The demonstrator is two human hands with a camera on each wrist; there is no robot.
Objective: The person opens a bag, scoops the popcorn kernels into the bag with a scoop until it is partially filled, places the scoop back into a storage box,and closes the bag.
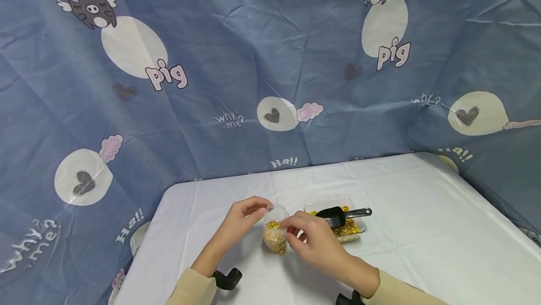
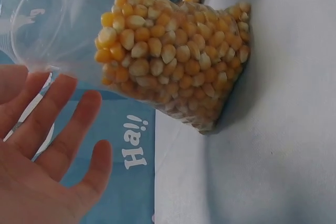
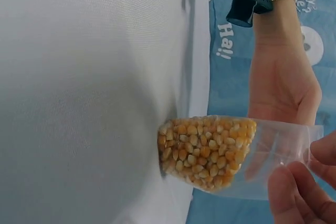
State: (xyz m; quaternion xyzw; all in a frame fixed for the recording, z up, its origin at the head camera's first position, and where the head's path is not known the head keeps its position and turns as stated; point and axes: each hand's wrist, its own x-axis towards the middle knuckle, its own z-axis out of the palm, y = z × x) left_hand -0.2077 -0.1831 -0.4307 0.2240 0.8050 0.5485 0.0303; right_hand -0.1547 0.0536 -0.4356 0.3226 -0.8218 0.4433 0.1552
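A clear plastic bag [image 1: 275, 238], partly filled with yellow corn kernels [image 2: 173, 51], stands on the white table. Its upper part is free of kernels and its mouth is spread into a round opening. My left hand [image 1: 242, 223] pinches the rim on the left between thumb and forefinger, while its other fingers spread beside the plastic. On the opposite side, my right hand [image 1: 318, 240] pinches the rim with thumb and fingertips, as the right wrist view shows. The kernels [image 3: 205, 150] fill roughly the lower half of the bag.
Just behind my right hand sits a clear rectangular container [image 1: 359, 231] of corn kernels. A black scoop [image 1: 336, 217] lies across it, handle pointing right. White cloth [image 1: 405, 202] covers the table, and a blue printed curtain [image 1: 220, 84] hangs behind.
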